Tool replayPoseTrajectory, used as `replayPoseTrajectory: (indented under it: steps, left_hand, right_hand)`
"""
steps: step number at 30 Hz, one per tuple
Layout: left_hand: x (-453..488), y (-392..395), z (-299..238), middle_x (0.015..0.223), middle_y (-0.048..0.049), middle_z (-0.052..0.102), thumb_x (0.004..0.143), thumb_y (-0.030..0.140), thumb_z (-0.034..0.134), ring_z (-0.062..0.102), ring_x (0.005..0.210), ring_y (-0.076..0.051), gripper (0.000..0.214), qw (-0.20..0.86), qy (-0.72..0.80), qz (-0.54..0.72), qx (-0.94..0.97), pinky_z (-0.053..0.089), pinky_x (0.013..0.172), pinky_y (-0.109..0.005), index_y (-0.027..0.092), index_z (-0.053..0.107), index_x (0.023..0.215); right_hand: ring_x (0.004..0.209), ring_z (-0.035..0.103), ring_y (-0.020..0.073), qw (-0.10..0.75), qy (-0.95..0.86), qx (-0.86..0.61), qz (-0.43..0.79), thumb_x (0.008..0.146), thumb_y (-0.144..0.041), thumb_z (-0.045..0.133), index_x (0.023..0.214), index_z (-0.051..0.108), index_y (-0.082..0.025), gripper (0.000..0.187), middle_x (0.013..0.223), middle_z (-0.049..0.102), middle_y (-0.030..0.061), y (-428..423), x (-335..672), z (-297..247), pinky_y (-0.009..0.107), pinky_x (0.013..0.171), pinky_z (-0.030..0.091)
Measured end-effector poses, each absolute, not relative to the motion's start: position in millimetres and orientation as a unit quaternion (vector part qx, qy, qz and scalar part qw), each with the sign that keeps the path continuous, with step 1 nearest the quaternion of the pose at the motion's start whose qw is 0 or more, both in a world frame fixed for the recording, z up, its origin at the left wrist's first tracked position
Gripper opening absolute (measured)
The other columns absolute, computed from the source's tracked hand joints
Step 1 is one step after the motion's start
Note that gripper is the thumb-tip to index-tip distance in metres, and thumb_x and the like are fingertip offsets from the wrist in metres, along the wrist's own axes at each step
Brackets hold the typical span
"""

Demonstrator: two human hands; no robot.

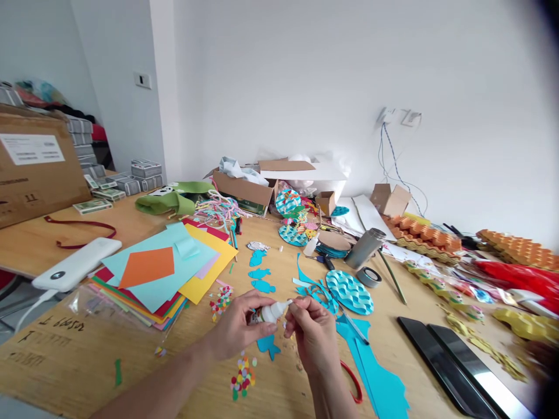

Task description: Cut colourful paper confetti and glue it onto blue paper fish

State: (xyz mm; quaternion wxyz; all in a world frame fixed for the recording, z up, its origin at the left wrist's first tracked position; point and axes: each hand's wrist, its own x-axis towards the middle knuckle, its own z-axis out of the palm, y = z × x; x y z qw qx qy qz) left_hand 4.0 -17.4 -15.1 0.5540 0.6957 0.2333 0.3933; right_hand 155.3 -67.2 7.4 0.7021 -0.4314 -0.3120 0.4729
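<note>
My left hand (236, 329) is wrapped round a small white glue bottle (269, 313), held sideways with its nozzle pointing right. My right hand (311, 331) pinches at the nozzle tip, fingers closed on it or its cap. Both hands hover over a wooden table (131, 372). Under them lie a blue paper fish (267, 345) and a heap of small coloured paper dots (243, 377). More blue paper fish (261, 272) lie just beyond the hands.
A stack of coloured paper sheets (161, 270) and a white power bank (76, 263) lie at left. A blue wavy paper disc (349, 291), tape roll (369, 276), metal flask (365, 248), cardboard boxes (244, 189) and orange paper pieces (421, 235) crowd the far side. Black flat items (454, 366) lie at right.
</note>
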Motion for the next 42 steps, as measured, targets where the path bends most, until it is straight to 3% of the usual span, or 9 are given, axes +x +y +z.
replayPoseTrajectory:
  steps: [6, 18, 25, 30, 35, 38, 42]
  left_hand:
    - [2.6, -13.6, -15.4, 0.094, -0.0068, 0.059, 0.076, 0.036, 0.073, 0.056, 0.083, -0.019, 0.034, 0.589, 0.231, 0.376, 0.677, 0.044, 0.07, -0.026, 0.016, 0.071, 0.104]
    - [1.1, -14.2, -13.0, 0.083, -0.0014, 0.048, 0.075, 0.036, 0.074, 0.049, 0.073, -0.013, 0.031, 0.629, 0.208, 0.34, 0.667, 0.042, 0.06, -0.021, 0.017, 0.072, 0.099]
    - [1.4, -13.7, -18.7, 0.081, -0.0007, 0.048, 0.073, 0.036, 0.075, 0.048, 0.075, -0.014, 0.027, 0.593, 0.207, 0.357, 0.691, 0.04, 0.061, -0.021, 0.018, 0.073, 0.094]
    - [0.1, -15.4, -15.7, 0.083, -0.0013, 0.053, 0.07, 0.043, 0.076, 0.051, 0.066, -0.013, 0.036, 0.7, 0.197, 0.294, 0.621, 0.042, 0.057, -0.023, 0.017, 0.071, 0.095]
    - [3.0, -20.7, -9.6, 0.085, -0.0046, 0.064, 0.074, 0.049, 0.072, 0.061, 0.074, -0.018, 0.049, 0.781, 0.185, 0.254, 0.54, 0.047, 0.068, -0.029, 0.016, 0.061, 0.11]
    - [7.3, -22.2, -13.3, 0.096, -0.0061, 0.063, 0.076, 0.047, 0.072, 0.062, 0.081, -0.018, 0.054, 0.735, 0.2, 0.303, 0.573, 0.047, 0.071, -0.029, 0.02, 0.05, 0.117]
    - [10.5, -20.5, -19.7, 0.102, -0.0054, 0.06, 0.065, 0.041, 0.082, 0.058, 0.084, -0.016, 0.055, 0.631, 0.236, 0.375, 0.637, 0.045, 0.071, -0.025, 0.019, 0.053, 0.106]
  right_hand:
    - [0.041, 0.058, 0.0097, 0.666, -0.338, -0.441, 0.497, 0.062, -0.035, 0.084, 0.063, 0.069, -0.014, 0.026, 0.058, 0.067, 0.0015, -68.0, 160.2, 13.8, 0.02, 0.041, 0.049]
    - [0.038, 0.057, 0.0098, 0.662, -0.355, -0.432, 0.499, 0.059, -0.033, 0.086, 0.059, 0.067, -0.015, 0.026, 0.054, 0.066, 0.0011, -68.9, 166.0, 11.3, 0.02, 0.037, 0.05]
    - [0.033, 0.05, 0.0072, 0.679, -0.376, -0.431, 0.459, 0.061, -0.029, 0.081, 0.054, 0.057, -0.017, 0.027, 0.049, 0.056, -0.0044, -70.1, 163.6, 9.7, 0.016, 0.029, 0.041]
    - [0.03, 0.044, 0.0047, 0.702, -0.361, -0.425, 0.443, 0.06, -0.028, 0.08, 0.054, 0.056, -0.017, 0.027, 0.05, 0.053, -0.0059, -70.6, 160.4, 5.5, 0.014, 0.025, 0.035]
    - [0.03, 0.045, 0.0052, 0.698, -0.327, -0.424, 0.476, 0.063, -0.032, 0.08, 0.056, 0.055, -0.017, 0.03, 0.046, 0.054, -0.0058, -67.1, 158.7, 2.4, 0.015, 0.029, 0.038]
    - [0.031, 0.047, 0.0062, 0.699, -0.303, -0.445, 0.471, 0.061, -0.032, 0.082, 0.056, 0.055, -0.017, 0.031, 0.045, 0.055, -0.0055, -64.9, 157.4, 2.3, 0.016, 0.031, 0.04]
    - [0.032, 0.047, 0.0064, 0.698, -0.296, -0.466, 0.457, 0.058, -0.033, 0.082, 0.054, 0.055, -0.016, 0.032, 0.045, 0.055, -0.0053, -64.2, 155.3, 2.6, 0.017, 0.03, 0.04]
